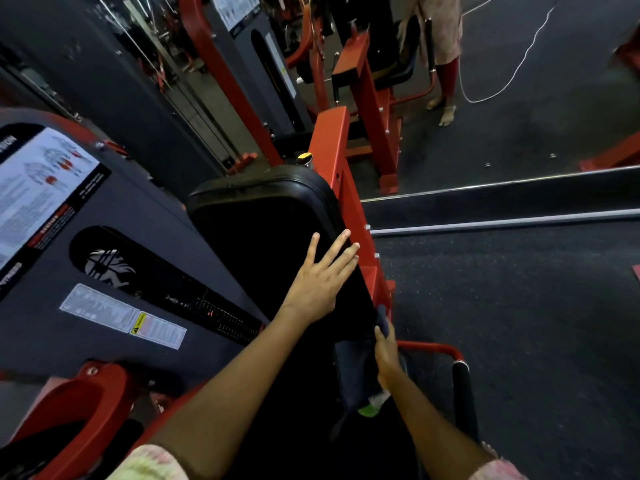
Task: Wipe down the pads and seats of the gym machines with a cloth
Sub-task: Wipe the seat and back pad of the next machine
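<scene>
Red frame (pixel 341 174) carries the black pad (pixel 263 230), upright and slightly tilted before us. Grey shroud (pixel 138 209) with its placard (pixel 38 188) stands just left. Our left hand (pixel 320 282) lies flat on the pad, fingers spread. Right hand (pixel 386 351) grips the dark cloth (pixel 356 368) against the pad's lower right edge.

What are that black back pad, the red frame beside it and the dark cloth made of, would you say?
The black back pad looks like vinyl or leather-like upholstery over padding: smooth, with a soft sheen and a rounded, seamed edge. The red frame seems to be painted metal: hard, flat faces with bolts. The dark cloth in the right hand looks like soft woven fabric, since it folds limply.
</scene>
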A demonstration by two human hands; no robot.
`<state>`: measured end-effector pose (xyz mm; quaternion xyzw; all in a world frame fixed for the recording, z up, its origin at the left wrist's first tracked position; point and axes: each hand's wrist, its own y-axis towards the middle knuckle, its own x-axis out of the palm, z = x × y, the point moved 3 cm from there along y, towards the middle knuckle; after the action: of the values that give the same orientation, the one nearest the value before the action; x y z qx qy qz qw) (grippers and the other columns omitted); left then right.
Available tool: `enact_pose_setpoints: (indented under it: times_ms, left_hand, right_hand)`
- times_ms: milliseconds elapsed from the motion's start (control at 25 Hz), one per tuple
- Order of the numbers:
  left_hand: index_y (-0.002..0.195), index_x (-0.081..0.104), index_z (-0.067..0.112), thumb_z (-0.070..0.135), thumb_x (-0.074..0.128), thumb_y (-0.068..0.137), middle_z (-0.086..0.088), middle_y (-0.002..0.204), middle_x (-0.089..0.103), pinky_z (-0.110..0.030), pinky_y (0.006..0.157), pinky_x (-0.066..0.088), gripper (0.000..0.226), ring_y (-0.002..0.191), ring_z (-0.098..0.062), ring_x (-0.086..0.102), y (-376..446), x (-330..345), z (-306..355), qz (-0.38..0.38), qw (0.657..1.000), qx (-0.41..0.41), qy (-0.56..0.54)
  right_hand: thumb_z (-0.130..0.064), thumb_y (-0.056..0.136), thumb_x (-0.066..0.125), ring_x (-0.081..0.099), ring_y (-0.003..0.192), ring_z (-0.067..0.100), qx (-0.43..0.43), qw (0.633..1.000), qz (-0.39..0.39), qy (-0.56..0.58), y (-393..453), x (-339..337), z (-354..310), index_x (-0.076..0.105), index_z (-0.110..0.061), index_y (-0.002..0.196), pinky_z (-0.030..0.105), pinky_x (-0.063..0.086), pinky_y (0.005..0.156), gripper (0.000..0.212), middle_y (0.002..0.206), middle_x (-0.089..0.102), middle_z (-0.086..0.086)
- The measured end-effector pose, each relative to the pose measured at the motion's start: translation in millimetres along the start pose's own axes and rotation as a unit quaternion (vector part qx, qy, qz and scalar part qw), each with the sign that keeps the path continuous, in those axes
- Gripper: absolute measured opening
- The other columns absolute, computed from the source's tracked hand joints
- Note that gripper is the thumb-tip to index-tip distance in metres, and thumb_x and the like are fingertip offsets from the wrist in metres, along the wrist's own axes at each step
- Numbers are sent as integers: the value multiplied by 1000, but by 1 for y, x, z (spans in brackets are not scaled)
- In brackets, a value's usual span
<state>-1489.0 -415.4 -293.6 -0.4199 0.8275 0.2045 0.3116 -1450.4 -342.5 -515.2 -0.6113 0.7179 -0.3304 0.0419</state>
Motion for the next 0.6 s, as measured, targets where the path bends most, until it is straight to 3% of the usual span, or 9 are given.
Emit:
enact_pose_setpoints:
  times_ms: [120, 280, 480, 600]
  left_hand:
    - [125, 59, 15, 21, 73, 56, -2, 141, 47, -61, 109, 5, 71, 139, -28, 26, 1, 1, 0, 6, 1000, -4, 0]
    - [126, 58, 17, 26, 73, 56, -2, 142, 47, -61, 107, 9, 72, 139, -28, 27, -3, 5, 4, 7, 1000, -1, 4]
    - [121, 62, 17, 27, 72, 55, -1, 137, 51, -60, 108, 12, 67, 136, -26, 35, -1, 5, 3, 27, 1000, 1, -16]
    - [127, 58, 15, 23, 64, 60, -1, 143, 45, -51, 111, 11, 67, 136, -19, 35, -3, -2, 1, 39, 998, -10, -53]
  right_hand:
    - [-2, 98, 41, 42, 127, 15, -32, 999, -16, -7, 2, 3, -8, 40, -11, 140, 28, 35, 105, 43, 138, 46, 3]
    - [-3, 99, 40, 43, 129, 26, 0, 1000, 5, -10, 2, 1, 2, 43, -15, 135, 38, 35, 109, 38, 138, 48, 12]
    - [-9, 99, 42, 44, 128, 18, -38, 999, -13, -9, -11, 19, -32, 44, -20, 138, 34, 35, 108, 41, 137, 49, 0]
    - [-15, 99, 45, 43, 125, 8, -83, 995, -53, -28, -22, 32, -68, 42, -29, 140, 29, 36, 105, 44, 138, 46, -10]
